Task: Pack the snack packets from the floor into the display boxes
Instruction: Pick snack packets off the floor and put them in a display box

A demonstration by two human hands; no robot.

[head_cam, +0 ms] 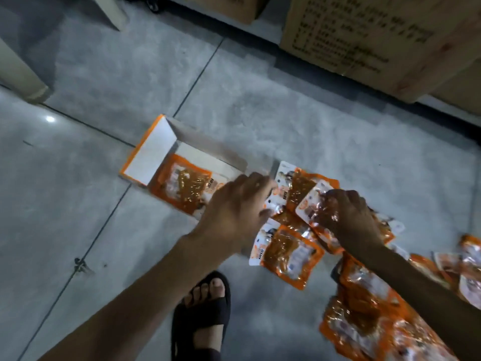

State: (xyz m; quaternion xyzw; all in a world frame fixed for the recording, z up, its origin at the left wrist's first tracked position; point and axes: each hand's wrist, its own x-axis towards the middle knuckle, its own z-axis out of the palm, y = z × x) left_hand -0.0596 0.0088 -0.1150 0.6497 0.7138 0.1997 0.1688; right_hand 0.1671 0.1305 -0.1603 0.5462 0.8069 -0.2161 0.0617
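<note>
An open orange-and-white display box (153, 149) lies on the grey tiled floor, with an orange snack packet (182, 186) inside it. Just right of the box, several more orange packets (289, 254) are scattered on the floor. My left hand (234, 212) hovers between the box and the pile, fingers reaching toward a packet; what it holds is blurred. My right hand (348, 217) is closed on a packet (309, 204) in the pile.
Brown cardboard cartons (364, 35) stand at the back right. A pale furniture leg (20, 74) is at the left. My foot in a black sandal (205, 308) is below the hands. A larger heap of packets (369, 321) spreads to the lower right.
</note>
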